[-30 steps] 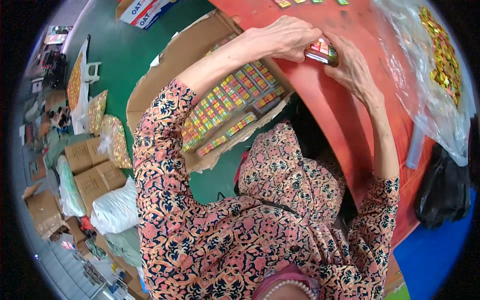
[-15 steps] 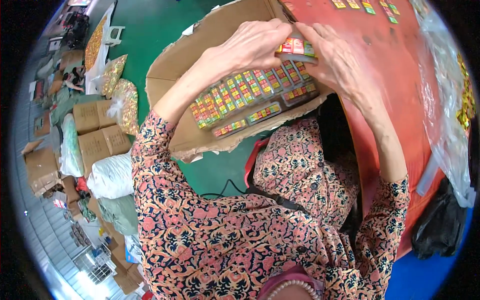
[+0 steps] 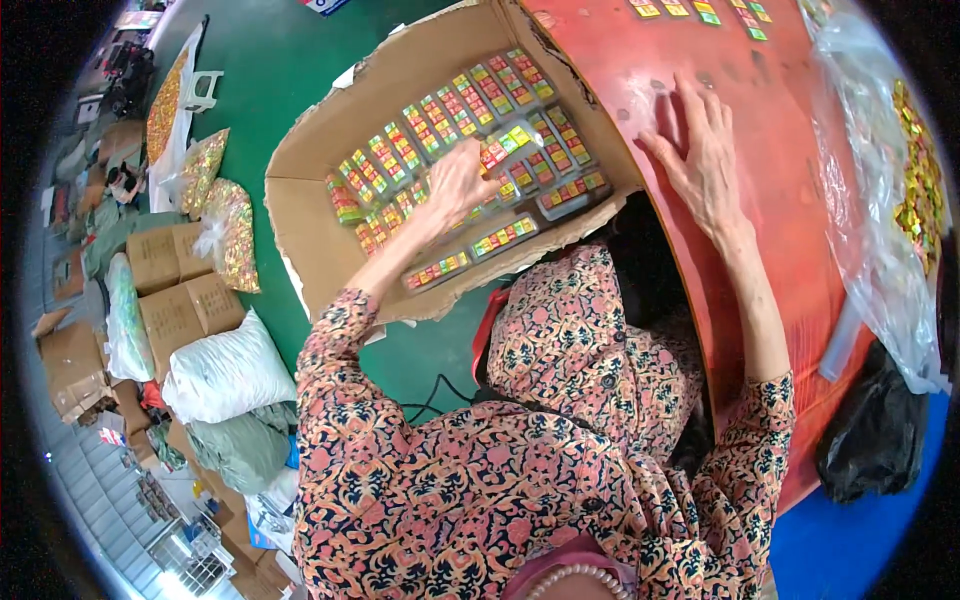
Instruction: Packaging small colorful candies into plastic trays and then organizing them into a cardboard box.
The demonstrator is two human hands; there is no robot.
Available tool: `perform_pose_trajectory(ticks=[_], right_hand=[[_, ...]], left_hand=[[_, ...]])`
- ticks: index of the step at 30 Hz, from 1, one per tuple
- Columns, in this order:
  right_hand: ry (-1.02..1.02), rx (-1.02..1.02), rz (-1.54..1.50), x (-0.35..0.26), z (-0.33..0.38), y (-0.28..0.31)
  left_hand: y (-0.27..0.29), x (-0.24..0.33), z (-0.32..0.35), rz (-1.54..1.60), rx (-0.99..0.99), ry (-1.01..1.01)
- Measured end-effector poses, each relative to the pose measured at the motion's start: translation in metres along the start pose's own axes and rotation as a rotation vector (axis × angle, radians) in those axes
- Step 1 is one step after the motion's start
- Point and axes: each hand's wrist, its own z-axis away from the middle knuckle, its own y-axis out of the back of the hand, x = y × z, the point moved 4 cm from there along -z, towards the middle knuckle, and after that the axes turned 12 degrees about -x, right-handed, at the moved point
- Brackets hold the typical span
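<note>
Pinching a clear plastic pack (image 3: 508,148), labelled red, yellow and green, at two o'clock of the left hand (image 3: 458,185), above rows of similar packs (image 3: 468,97) inside a brown cardboard box (image 3: 297,215); at three o'clock, holding the right hand (image 3: 706,180) spread over a red bench (image 3: 775,290)

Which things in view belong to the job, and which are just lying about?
Likely in the job:
left hand, holding a pack
box with more packs
open right hand
red table

Likely just lying about:
black bag
white sack
brown cartons
</note>
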Motion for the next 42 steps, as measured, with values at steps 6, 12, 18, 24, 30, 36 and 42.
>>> perform_pose_trajectory(ticks=[6,12,18,24,30,36,42], right_hand=[[0.055,-0.023,0.071,-0.009,-0.002,-0.001],[0.045,-0.027,0.108,-0.018,-0.002,-0.003],[0.049,-0.026,0.119,-0.015,-0.002,-0.004],[0.043,-0.03,0.103,-0.016,-0.003,0.001],[0.031,-0.023,0.084,-0.015,-0.002,0.003],[0.033,-0.011,0.04,-0.023,-0.007,0.003],[0.026,-0.014,0.073,-0.015,-0.002,0.001]], left_hand=[[-0.065,0.002,-0.044,0.208,0.046,0.122],[-0.117,-0.002,-0.079,0.073,0.196,0.432],[-0.125,0.009,-0.087,0.323,0.209,0.491],[-0.128,0.009,-0.099,0.383,0.12,0.542],[-0.137,0.015,-0.111,0.438,-0.1,0.554],[-0.144,-0.007,-0.121,0.67,-0.134,0.633],[-0.155,0.004,-0.141,0.577,-0.056,0.493]])
